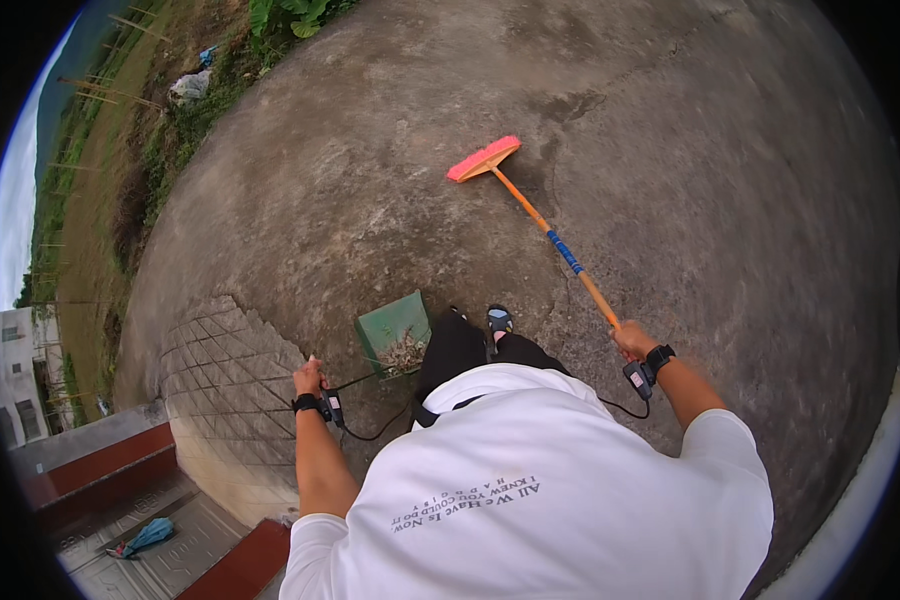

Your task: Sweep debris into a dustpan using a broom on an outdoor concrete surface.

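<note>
Outdoors, a weathered concrete yard [730, 230] spreads beside a grassy slope [100, 185], with a pale building [15, 370] at far left. The person's right hand [631, 341] has its grip clamped around an orange-handled broom [564, 252], pink bristles out front; the left hand [310, 378] has its grip wrapped on the thin handle of a green dustpan [388, 322] near the feet, dry debris [402, 353] inside.

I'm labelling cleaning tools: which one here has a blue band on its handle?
The broom in the right hand: a blue band wraps its orange handle. The green dustpan, holding debris, shows none.
</note>
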{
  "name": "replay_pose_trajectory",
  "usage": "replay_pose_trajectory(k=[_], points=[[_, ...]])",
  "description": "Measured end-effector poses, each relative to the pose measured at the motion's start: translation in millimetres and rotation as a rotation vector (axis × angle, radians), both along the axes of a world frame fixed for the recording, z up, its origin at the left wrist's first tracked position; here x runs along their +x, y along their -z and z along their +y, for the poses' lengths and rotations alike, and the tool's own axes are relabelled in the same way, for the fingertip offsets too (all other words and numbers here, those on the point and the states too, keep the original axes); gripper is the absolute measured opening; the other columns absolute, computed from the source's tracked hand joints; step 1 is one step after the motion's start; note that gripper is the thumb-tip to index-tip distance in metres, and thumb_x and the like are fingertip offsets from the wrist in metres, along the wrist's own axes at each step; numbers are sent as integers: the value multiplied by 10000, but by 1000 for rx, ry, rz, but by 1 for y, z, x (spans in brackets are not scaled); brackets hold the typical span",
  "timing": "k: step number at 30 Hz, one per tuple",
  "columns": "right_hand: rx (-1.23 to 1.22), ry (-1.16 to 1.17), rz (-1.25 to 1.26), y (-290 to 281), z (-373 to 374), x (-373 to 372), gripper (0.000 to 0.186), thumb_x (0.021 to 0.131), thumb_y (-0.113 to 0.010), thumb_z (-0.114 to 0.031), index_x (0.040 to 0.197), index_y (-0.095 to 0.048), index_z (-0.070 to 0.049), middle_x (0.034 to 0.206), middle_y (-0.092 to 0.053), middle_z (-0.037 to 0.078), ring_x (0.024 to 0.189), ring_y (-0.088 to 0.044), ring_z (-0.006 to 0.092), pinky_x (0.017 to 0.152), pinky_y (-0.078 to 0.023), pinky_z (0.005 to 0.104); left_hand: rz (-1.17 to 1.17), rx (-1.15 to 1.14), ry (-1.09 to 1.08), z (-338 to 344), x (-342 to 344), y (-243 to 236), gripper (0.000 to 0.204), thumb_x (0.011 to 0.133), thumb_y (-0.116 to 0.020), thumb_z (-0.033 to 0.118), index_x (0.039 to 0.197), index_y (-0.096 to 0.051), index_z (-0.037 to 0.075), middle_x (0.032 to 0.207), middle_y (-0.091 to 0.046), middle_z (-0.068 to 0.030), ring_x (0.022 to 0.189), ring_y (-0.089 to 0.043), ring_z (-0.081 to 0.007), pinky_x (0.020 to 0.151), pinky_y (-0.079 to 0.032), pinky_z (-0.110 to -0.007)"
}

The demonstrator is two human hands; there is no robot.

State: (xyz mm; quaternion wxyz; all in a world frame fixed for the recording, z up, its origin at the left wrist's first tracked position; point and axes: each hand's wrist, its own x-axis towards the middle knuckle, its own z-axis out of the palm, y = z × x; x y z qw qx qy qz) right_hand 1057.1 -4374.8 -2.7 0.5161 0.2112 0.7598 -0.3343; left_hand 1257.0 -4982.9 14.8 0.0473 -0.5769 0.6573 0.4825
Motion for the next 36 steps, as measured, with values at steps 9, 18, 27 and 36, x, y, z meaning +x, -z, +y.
replay_pose_trajectory(k=[9,18,27,36], points=[[-32,130,134,-93,-30,90,308,797,-422,-271,591,-430,-41,432,-411,28,298,-379,107,263,-286,245,-64,-18,200,-51,-132,27,303,747,-484,311,774,-565,20,437,-439,-44,305,-390,-122,297,-279,-260],[-123,439,267,7,-157,-147,351,795,-366,-339,604,-410,-48,422,-388,16,288,-358,107,258,-262,248,-4,51,398,-94,-263,45,309,760,-482,293,803,-553,-5,437,-424,-48,343,-405,-131,324,-320,-259],[-271,868,-178,-25,-199,-173,319,821,-329,-357,642,-357,-94,424,-320,-25,300,-275,69,266,-250,219,38,112,529,-117,-374,36,335,764,-479,316,821,-552,-6,444,-430,-37,358,-402,-111,345,-306,-237],[-311,766,-35,-104,-206,-109,247,750,-514,-183,571,-377,-83,434,-395,-4,294,-364,71,247,-270,202,48,50,662,-115,-490,49,340,761,-481,304,803,-567,-22,428,-428,-44,342,-398,-116,339,-305,-252]])
